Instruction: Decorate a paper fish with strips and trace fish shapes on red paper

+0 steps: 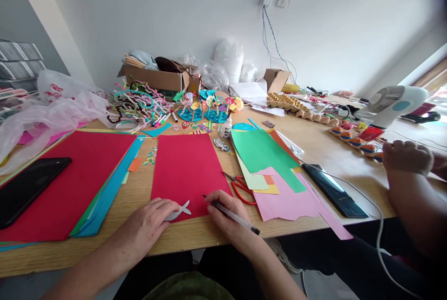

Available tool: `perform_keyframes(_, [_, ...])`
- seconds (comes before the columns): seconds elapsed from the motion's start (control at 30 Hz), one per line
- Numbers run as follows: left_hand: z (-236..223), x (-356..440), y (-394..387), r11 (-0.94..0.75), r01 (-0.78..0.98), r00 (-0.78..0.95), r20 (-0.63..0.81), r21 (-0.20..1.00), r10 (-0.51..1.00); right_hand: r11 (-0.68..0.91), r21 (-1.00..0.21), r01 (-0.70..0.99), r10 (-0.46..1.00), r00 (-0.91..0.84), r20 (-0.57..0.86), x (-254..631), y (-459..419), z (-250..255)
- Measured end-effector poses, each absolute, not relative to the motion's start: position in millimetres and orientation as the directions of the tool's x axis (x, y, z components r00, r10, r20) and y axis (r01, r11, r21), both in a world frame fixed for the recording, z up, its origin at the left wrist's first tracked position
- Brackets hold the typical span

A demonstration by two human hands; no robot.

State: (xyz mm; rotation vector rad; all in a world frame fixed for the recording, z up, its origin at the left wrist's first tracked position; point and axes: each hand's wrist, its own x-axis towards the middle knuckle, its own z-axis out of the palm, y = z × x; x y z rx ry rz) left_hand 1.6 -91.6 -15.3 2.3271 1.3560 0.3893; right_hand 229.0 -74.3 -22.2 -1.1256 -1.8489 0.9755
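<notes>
Head view: left hand [151,224], fingers together, covers a pale cutout [185,208] at the red sheet's [188,165] six o'clock edge, pinch or press I cannot tell; right hand [236,207] clamps a pen [239,219]; loose pressure could let the cutout skid, spoiling any line.

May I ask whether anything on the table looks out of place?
The pink paper beside the red-handled scissors has a ragged lower edge, and its strip oddly sticks out over the table edge.
</notes>
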Motion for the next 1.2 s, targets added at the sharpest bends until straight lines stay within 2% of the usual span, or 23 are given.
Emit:
perform_keyframes(0.1, [-7.3, 4.6, -90.2, -0.426, 0.785, 0.498, -0.05, 0.449, 0.866, 0.335, -0.876, 0.346, 0.916, -0.339, 0.216, 229.6, -74.4, -23.1])
perform_keyframes(0.3, [3.4, 2.3, -83.4, -0.448, 0.82, 0.498, -0.059, 0.356, 0.865, 0.313, -0.894, 0.322, 0.922, -0.329, 0.204, 229.3, -73.3, -22.4])
perform_keyframes(0.7, [17.6, 5.4, -75.4, -0.483, 0.838, 0.536, -0.225, 0.254, 0.813, 0.276, -0.922, 0.273, 0.935, -0.298, 0.191, 228.2, -71.7, -26.6])
perform_keyframes(1.2, [19.0, 9.2, -80.6, -0.47, 0.833, 0.532, -0.194, 0.292, 0.824, 0.3, -0.911, 0.282, 0.929, -0.303, 0.212, 227.4, -72.5, -25.8])
